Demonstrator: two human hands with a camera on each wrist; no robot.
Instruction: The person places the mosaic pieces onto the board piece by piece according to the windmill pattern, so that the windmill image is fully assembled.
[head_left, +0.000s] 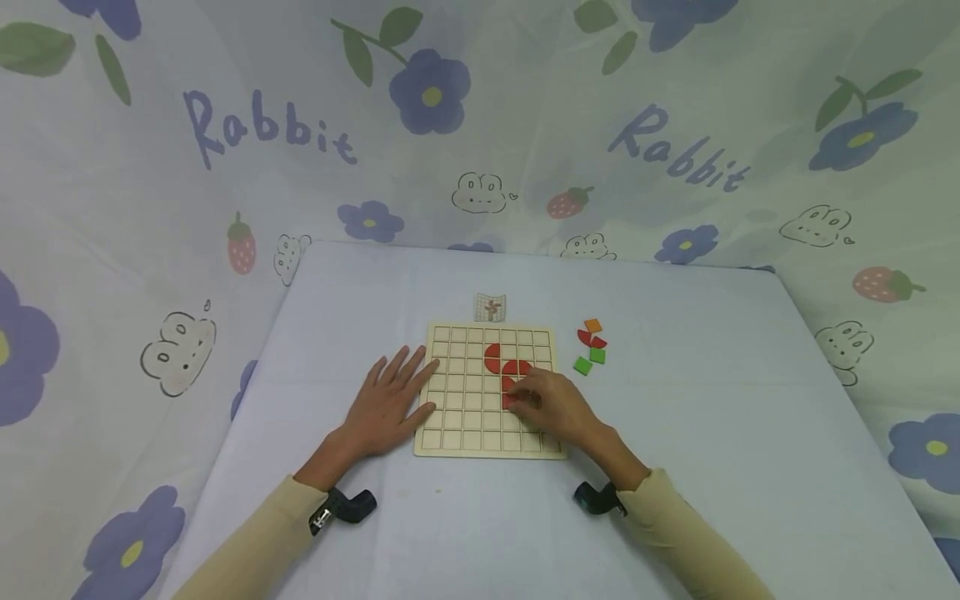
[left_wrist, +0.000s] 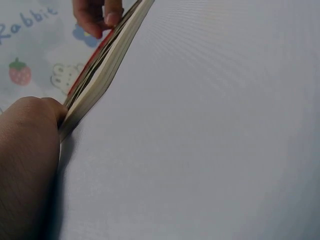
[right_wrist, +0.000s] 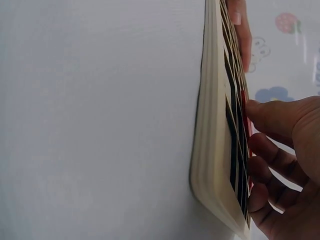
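Note:
A square wooden grid board (head_left: 453, 419) lies on the white table. My left hand (head_left: 382, 408) lies flat with spread fingers, its fingertips and thumb at the board's left edge. Several red curved tiles (head_left: 492, 358) sit in cells right of the middle. Over the board's right half, my right hand (head_left: 558, 406) has its thumb and bent fingers at a red tile (head_left: 507, 402), pinching it close to the grid. In the right wrist view, the thumb tip meets a red tile edge (right_wrist: 244, 112); the fingers cover part of the red.
Behind the board lies a small pattern card (head_left: 491, 307) with a red pinwheel figure. Right of the board are loose tiles: an orange square (head_left: 593, 326), red curved pieces (head_left: 597, 342) and green squares (head_left: 582, 366). Printed cloth (head_left: 480, 150) rises beyond the table.

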